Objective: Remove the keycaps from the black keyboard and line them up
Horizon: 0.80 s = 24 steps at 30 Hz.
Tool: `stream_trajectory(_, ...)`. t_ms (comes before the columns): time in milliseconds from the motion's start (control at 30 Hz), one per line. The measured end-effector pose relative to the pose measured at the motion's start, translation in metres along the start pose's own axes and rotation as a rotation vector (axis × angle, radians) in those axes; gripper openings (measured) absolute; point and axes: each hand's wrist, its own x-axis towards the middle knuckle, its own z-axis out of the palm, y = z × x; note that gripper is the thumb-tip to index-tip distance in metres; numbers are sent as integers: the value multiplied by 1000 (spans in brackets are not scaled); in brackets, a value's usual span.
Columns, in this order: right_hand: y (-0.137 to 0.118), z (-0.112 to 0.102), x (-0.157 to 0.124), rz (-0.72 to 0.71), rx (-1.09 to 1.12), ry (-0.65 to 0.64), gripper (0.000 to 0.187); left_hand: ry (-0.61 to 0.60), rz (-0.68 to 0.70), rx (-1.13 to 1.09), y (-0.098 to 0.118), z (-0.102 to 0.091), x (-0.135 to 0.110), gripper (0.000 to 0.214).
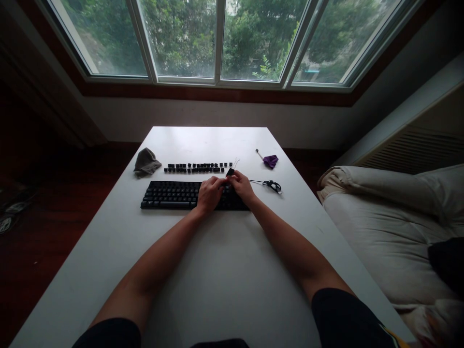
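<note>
A black keyboard (170,195) lies across the middle of the white table (224,270). My left hand (209,192) and my right hand (240,186) meet over its right part, fingers curled together. Between the fingertips sits a small black keycap (230,171) with a thin wire puller (236,163) sticking up from it. A row of loose black keycaps (197,167) is lined up just behind the keyboard. I cannot tell which hand holds the keycap and which the wire.
A crumpled grey cloth (146,162) lies at the back left of the table. A purple cloth with a small stick (270,160) rests at the back right. The keyboard's coiled black cable (272,185) lies right of my hands. A bed with light bedding (384,232) stands to the right.
</note>
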Motion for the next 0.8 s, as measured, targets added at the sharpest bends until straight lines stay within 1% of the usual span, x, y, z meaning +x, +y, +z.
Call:
stream_trajectory(200,-4,-1,0,8,-59,-30,31,17,-3,9,-2,0,1,30)
stream_trajectory(333,-5,-2,-1,16,-95,-39,30,29,24,22,-2,1,1,29)
stream_trajectory(433,-7,-2,0,22,-148,-17,28,39,37,27,-2,1,0,29)
stream_trajectory(600,-7,-2,1,-9,-269,33,23,32,40,34,-3,2,1,25)
stream_trajectory(700,-4,-3,2,24,-240,13,22,30,60,38,-3,1,1,24)
stream_trajectory(800,-1,-4,4,157,-83,-40,23,-3,109,63,0,0,0,22)
